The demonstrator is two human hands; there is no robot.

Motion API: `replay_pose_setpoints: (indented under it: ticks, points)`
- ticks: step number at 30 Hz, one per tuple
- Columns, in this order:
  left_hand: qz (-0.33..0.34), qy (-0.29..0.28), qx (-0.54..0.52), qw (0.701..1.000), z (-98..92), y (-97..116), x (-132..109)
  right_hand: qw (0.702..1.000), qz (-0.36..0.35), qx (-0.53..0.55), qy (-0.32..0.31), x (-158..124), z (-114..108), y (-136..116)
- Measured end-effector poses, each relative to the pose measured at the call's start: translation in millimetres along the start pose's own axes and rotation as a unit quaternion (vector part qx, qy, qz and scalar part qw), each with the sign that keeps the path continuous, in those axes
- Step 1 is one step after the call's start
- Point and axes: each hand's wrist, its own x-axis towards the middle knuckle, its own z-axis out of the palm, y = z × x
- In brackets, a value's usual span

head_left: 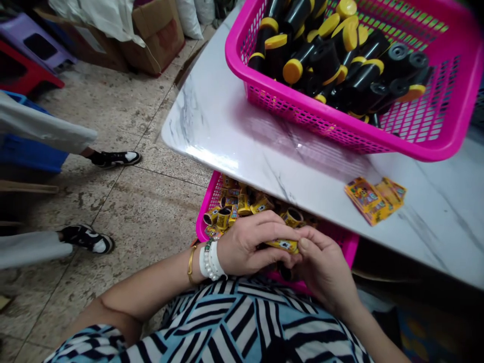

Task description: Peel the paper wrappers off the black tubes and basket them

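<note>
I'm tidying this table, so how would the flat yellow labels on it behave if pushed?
The yellow labels look thin and flat, so they're probably light and bendy. Overlapping on a glossy tabletop, they may slide and fan apart. Their flatness makes rolling unlikely.

Free passage around the fingers (278, 231).
Ahead, the desk (242, 143) covers part of the lower basket (205, 205); beyond, an open strip reaches to the upper basket (338, 117); printed cards (367, 200) lie rightward.
</note>
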Motion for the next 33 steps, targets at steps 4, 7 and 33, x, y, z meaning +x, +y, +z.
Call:
replay_pose_setpoints:
  ticks: [4,7,33]
  points:
    - [-0.131,0.034,-0.006,0.991,-4.1,10.5,-1.8,0.99,-0.1,-0.097,0.016,0.6,-3.4,1.2]
    - [-0.173,0.029,0.008,0.984,-7.9,13.7,-3.2,0.98,-0.152,-0.124,0.032,1.2,-5.4,0.7]
    - [-0.424,-0.034,-0.315,0.848,-3.0,7.6,2.9,0.889,-0.28,-0.35,-0.095,-4.9,-17.0,-18.7]
